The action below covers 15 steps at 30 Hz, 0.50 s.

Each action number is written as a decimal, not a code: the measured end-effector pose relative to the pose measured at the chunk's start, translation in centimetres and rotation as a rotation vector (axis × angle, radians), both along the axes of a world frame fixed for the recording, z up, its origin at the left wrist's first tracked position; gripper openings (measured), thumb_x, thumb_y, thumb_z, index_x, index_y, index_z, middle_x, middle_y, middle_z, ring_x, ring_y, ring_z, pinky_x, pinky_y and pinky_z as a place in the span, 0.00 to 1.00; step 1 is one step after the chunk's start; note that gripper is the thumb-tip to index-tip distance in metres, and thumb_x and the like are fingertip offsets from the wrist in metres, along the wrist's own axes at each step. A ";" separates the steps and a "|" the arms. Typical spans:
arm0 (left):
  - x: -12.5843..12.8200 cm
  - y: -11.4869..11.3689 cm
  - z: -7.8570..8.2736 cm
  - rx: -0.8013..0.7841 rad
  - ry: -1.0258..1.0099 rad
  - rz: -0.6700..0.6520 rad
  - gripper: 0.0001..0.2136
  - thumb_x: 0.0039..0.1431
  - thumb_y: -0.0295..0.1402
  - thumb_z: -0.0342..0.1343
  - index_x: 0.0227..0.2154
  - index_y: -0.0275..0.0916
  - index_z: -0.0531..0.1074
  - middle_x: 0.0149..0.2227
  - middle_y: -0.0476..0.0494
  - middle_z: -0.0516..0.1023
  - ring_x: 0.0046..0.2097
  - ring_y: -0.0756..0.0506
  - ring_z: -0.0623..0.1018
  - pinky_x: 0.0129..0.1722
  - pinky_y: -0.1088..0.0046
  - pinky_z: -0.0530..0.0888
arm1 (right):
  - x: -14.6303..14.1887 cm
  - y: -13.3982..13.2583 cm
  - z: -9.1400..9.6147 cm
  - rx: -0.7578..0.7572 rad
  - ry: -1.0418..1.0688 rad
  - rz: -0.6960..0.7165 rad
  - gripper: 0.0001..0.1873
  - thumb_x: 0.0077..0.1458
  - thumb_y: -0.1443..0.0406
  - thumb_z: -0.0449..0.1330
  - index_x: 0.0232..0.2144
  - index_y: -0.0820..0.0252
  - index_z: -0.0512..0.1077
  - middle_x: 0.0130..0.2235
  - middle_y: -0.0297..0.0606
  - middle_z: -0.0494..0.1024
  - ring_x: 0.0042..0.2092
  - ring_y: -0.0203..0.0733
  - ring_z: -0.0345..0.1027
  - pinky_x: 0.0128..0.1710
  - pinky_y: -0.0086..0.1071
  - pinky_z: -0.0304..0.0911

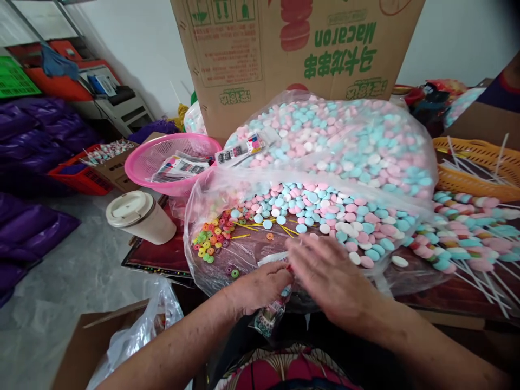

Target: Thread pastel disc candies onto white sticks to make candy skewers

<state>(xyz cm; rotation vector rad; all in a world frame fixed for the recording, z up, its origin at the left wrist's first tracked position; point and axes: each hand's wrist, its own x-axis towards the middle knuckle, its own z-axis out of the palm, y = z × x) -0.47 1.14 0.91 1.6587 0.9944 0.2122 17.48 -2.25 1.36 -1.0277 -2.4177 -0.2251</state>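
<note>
My left hand [262,287] is closed around a small clear printed plastic packet [270,317] at the table's front edge. The lower part of the packet hangs below my fingers. Just to the right, my right hand [331,273] is slightly blurred, its fingers stretched out beside the packet's top; its thumb is largely hidden. Beyond both hands, pink, blue and white disc candies [300,203] spill from a large clear plastic bag [325,135]. Small coloured ring candies [213,238] lie on the plastic at the left, with thin yellow strips [287,232] nearby.
A pink basket [173,187] of flat packets stands at the left, behind a lidded cup [142,216]. At the right are candy skewers [467,233] and an orange basket [479,146] with white sticks. A large cardboard box [264,70] rises behind the bag.
</note>
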 end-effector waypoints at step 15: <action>-2.7 0.3 2.6 1.039 0.270 -0.680 0.04 0.59 0.28 0.51 0.31 0.35 0.70 0.30 0.44 0.77 0.32 0.44 0.73 0.34 0.67 0.68 | -2.8 -0.7 -0.3 -1.624 0.606 -0.114 0.11 0.51 0.64 0.46 0.19 0.57 0.58 0.15 0.28 0.58 0.19 0.34 0.55 0.20 0.27 0.54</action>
